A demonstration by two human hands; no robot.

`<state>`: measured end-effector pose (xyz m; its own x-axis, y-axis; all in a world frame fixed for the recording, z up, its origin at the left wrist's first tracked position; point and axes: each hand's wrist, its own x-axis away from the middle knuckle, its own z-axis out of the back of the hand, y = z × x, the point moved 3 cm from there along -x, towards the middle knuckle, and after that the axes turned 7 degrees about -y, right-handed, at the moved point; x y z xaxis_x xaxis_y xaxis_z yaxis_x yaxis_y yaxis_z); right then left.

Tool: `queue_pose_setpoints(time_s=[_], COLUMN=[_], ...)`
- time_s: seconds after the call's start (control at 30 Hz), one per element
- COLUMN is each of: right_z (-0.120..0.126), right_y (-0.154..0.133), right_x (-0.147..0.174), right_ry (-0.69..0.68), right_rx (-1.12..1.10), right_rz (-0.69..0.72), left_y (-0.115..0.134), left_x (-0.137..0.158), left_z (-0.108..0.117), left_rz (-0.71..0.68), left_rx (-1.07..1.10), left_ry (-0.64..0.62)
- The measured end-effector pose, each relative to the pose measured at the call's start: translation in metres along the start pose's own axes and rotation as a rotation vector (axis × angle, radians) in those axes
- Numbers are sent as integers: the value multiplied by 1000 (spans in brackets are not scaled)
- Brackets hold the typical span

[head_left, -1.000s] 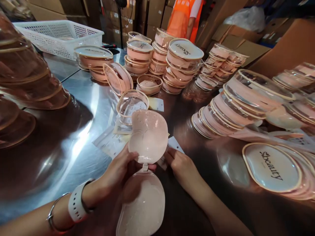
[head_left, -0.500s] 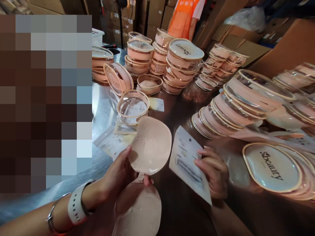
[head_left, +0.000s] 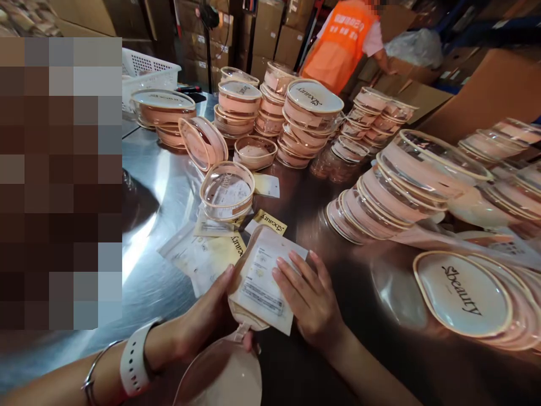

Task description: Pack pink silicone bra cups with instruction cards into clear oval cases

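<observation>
My left hand (head_left: 207, 318) grips a beige stick-on bra (head_left: 226, 369), its thumb along the upper cup's edge and its fingers underneath near the clasp. The lower cup hangs below, cut off by the picture's edge. Over the upper cup lies a white packet (head_left: 262, 285) with printed text, covering most of that cup. My right hand (head_left: 316, 307) holds the packet against the cup, fingers across its right side; the thumb is hidden. Just beyond are more white and yellow packets (head_left: 211, 254) and an oval clear case (head_left: 227, 192).
Stacked clear cases (head_left: 310, 124) with peach contents stand at the back, and leaning stacks (head_left: 401, 186) line the right. A white basket (head_left: 154, 73) is at back left. A person in an orange vest (head_left: 344, 42) is beside cardboard boxes. Blurred blocks hide the left.
My right hand has brought the packet leftward from beside the bra onto its upper cup. The bra has dropped slightly. The person in orange shows more fully.
</observation>
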<state>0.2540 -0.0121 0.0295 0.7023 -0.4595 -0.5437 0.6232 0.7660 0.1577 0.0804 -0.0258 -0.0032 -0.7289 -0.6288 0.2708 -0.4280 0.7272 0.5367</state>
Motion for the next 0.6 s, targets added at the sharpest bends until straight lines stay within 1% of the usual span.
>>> queue_pose_setpoints(time_s=[0.13, 0.27, 0.33, 0.4, 0.5, 0.6], right_z=[-3, -9, -11, -10, -1, 9], right_y=[-3, -4, -6, -7, -9, -10], right_x=[2, 6, 7, 7, 4, 2], right_ry=[-37, -20, -8, -8, 52, 100], right_rx=[-19, -146, -182, -166, -110, -68], right_rz=[21, 31, 35, 48, 79, 128], left_y=[3, 5, 4, 1, -2, 1], left_x=[2, 3, 2, 1, -2, -3], left_z=[-1, -4, -2, 1, 7, 7], left_rz=[9, 14, 10, -12, -39, -63], left_rx=[-125, -183, -158, -109, -17, 31], left_ry=[15, 20, 23, 24, 24, 39])
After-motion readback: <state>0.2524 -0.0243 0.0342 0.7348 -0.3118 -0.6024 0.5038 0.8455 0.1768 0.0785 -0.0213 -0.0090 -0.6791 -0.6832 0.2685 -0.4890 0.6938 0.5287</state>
